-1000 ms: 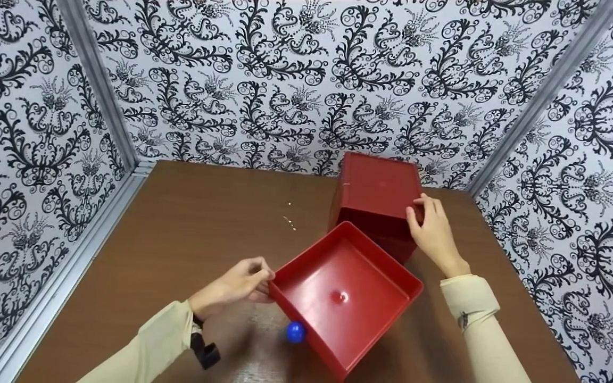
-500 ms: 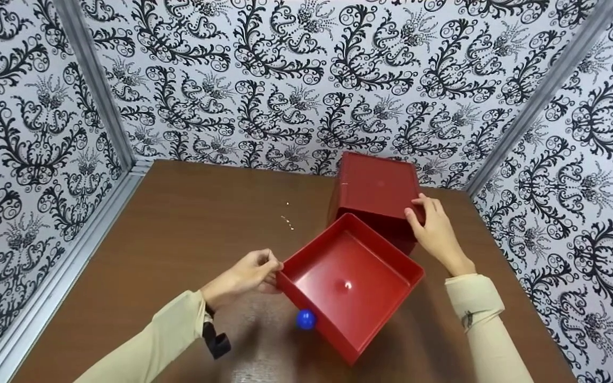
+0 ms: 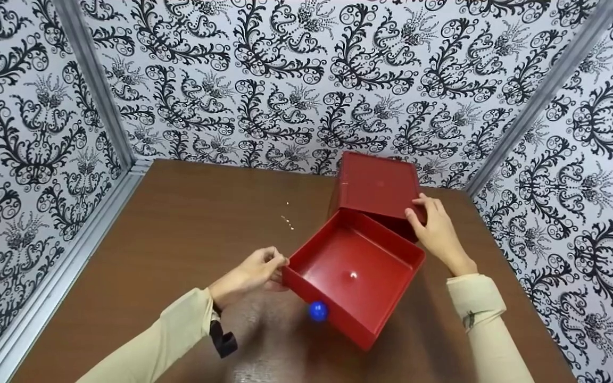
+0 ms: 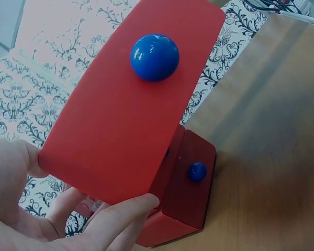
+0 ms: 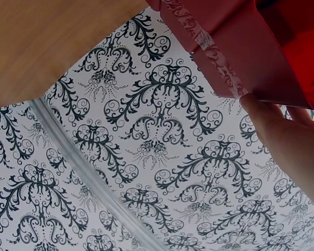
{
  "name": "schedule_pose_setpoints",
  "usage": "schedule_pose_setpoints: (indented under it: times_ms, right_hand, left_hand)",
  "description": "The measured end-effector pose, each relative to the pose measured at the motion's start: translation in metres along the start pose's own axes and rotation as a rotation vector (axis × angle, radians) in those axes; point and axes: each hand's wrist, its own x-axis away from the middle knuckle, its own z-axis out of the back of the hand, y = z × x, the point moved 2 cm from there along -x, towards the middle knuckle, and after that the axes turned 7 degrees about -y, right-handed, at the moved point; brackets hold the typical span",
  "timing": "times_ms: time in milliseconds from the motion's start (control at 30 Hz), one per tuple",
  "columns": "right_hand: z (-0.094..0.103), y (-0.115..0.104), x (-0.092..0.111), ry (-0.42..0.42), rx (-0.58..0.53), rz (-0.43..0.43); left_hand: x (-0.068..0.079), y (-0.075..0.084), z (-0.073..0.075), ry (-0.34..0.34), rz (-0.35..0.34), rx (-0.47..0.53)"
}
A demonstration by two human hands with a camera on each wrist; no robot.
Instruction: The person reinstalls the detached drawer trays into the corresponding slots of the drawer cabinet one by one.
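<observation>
My left hand [image 3: 253, 271] grips a red drawer [image 3: 351, 274] by its left corner, thumb on one side and fingers beneath in the left wrist view. The drawer is tilted, with its bare inside showing and a blue round knob [image 4: 154, 57] on its front. Its far corner meets or overlaps the front opening of a red drawer cabinet [image 3: 378, 183]; contact is unclear. My right hand [image 3: 439, 234] holds the cabinet's front right top edge with thumb and fingers. Lower in the left wrist view is another drawer front [image 4: 186, 193] with a blue knob [image 4: 197, 171].
The cabinet stands on a brown wooden table [image 3: 205, 213], close to the patterned back wall [image 3: 285, 80]. Small pale specks [image 3: 288, 221] mark the tabletop left of the cabinet. Metal rails [image 3: 72, 266] edge the left side. A strip of clear tape [image 5: 204, 39] runs along the cabinet.
My left hand has brought the drawer up and to the right, towards the cabinet's opening. The cabinet and my right hand have stayed nearly still.
</observation>
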Motion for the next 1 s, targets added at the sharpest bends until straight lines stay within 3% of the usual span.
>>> schedule_pose_setpoints:
  times_ms: [200,467,1000]
  right_hand:
    - [0.001,0.002,0.0,-0.004,-0.002,-0.003]
    - [0.002,0.004,0.002,-0.031,-0.023,-0.009]
    - [0.005,0.003,0.002,0.004,-0.072,0.026]
  left_hand:
    - [0.003,0.001,-0.006,-0.002,-0.001,-0.012]
    - [0.002,0.003,-0.016,0.001,0.01,0.044]
    - [-0.003,0.006,-0.044,0.026,0.009,0.129]
